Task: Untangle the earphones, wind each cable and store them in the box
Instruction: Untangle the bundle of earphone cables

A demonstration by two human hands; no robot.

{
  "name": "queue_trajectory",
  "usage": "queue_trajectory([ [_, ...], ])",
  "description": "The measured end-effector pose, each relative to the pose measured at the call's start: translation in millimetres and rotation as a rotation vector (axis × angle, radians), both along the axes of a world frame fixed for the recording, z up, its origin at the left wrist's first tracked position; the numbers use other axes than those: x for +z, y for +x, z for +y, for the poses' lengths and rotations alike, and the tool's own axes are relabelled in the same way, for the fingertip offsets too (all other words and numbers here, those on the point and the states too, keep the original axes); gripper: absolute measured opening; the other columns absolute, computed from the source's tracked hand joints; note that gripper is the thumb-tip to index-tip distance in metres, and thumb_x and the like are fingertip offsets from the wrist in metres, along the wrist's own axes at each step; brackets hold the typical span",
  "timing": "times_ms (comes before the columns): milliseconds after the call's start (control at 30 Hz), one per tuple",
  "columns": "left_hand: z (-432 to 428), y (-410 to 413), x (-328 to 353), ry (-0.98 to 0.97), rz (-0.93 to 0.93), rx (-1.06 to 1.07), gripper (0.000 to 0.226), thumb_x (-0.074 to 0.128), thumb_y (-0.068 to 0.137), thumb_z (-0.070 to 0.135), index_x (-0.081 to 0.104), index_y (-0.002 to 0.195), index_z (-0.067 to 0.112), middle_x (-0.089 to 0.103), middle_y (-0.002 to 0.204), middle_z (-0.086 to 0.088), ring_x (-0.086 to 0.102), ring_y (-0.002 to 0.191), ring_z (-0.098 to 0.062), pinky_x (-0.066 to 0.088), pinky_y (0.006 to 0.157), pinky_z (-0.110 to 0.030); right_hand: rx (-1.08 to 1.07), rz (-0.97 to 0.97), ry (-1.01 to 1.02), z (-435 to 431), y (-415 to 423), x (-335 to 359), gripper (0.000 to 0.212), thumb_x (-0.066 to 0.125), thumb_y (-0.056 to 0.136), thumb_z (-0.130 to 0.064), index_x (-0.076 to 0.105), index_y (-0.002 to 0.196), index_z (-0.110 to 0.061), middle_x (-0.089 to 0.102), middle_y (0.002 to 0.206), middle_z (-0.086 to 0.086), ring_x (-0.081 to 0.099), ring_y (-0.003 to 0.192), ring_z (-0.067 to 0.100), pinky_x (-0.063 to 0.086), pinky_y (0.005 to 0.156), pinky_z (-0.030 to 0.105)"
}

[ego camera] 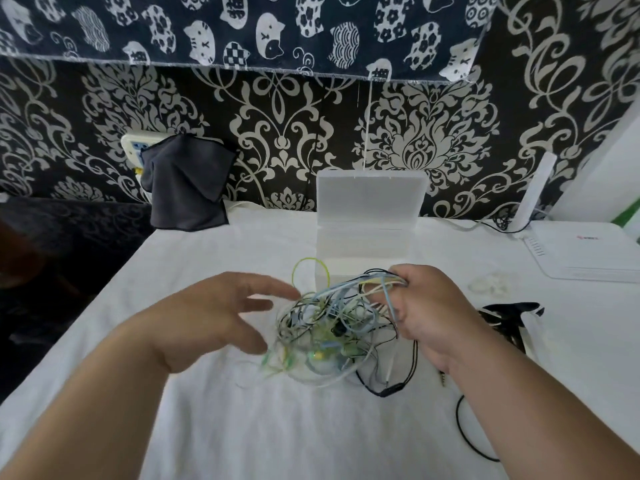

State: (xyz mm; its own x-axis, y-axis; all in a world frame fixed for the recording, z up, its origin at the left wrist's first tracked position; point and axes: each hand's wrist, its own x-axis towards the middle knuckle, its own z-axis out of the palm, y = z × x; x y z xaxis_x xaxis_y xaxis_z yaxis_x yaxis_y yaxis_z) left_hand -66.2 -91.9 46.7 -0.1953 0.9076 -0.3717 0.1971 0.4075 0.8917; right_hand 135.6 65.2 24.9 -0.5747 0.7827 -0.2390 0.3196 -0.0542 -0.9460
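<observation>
Right grip (434,306) holds a bunch of cables of the tangled earphones (329,336), which hang just left of it over the table (242,427). Left grip (211,317) spread, beside tangle. Open box (367,244) just beyond.

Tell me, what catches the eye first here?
A tangle of coloured earphone cables lies mid-table on the white cloth; the right hand grips a bunch of its strands, the left hand hovers open beside it. Behind it stands a frosted box with its lid up, against bold black-and-white wallpaper.
</observation>
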Motion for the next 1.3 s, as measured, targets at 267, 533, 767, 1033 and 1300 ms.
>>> queue_trajectory([
  [267, 26, 28, -10, 0.242, 0.116, 0.272, 0.015, 0.064, 0.093, 0.010, 0.076, 0.097, 0.019, 0.077, 0.085, 0.001, 0.064, 0.073, -0.011, 0.051, 0.077, -0.029, 0.068, 0.165, 0.021, -9, 0, 9, 0.029, 0.062, 0.078, -0.004, 0.052, 0.055, -0.020, 0.034, 0.057, 0.003, 0.027, 0.048, 0.010, 0.022, 0.044, 0.023],
  [533, 37, 50, -22, 0.296, 0.228, 0.283, 0.014, 0.075, 0.085, 0.018, 0.071, 0.073, 0.023, 0.057, 0.064, 0.005, 0.043, 0.056, -0.015, 0.035, 0.054, -0.024, 0.007, 0.219, -0.100, -4, 2, 7, 0.017, 0.055, 0.093, 0.005, 0.054, 0.078, -0.003, 0.047, 0.074, 0.015, 0.029, 0.042, 0.009, 0.022, 0.040, 0.020],
  [767, 38, 53, -18, 0.447, -0.035, 0.368, 0.019, 0.065, 0.092, 0.023, 0.061, 0.074, 0.020, 0.057, 0.076, -0.031, 0.045, 0.066, -0.025, 0.034, 0.063, -0.041, 0.083, -0.035, 0.088, -4, 5, 9, 0.017, 0.066, 0.089, -0.005, 0.065, 0.074, -0.013, 0.064, 0.063, -0.004, 0.040, 0.036, -0.003, 0.027, 0.047, 0.018],
  [1033, 37, 38, -12, 0.499, 0.023, 0.522, 0.023, 0.062, 0.095, 0.013, 0.068, 0.074, 0.019, 0.060, 0.066, -0.006, 0.050, 0.068, -0.024, 0.037, 0.063, -0.032, -0.097, -0.016, 0.109, 3, 3, 8, 0.056, 0.052, 0.098, -0.049, 0.045, 0.053, -0.017, 0.042, 0.051, 0.005, 0.031, 0.035, 0.008, 0.024, 0.054, 0.026],
  [1300, 35, 51, -16, 0.266, -0.205, 0.449, 0.042, 0.044, 0.103, 0.032, 0.072, 0.086, 0.007, 0.060, 0.068, -0.010, 0.059, 0.064, -0.020, 0.048, 0.058, -0.024, -0.040, 0.257, -0.205, -3, 4, 14, 0.035, 0.060, 0.097, -0.029, 0.052, 0.065, -0.018, 0.042, 0.055, 0.006, 0.022, 0.036, 0.010, 0.014, 0.040, 0.017],
])
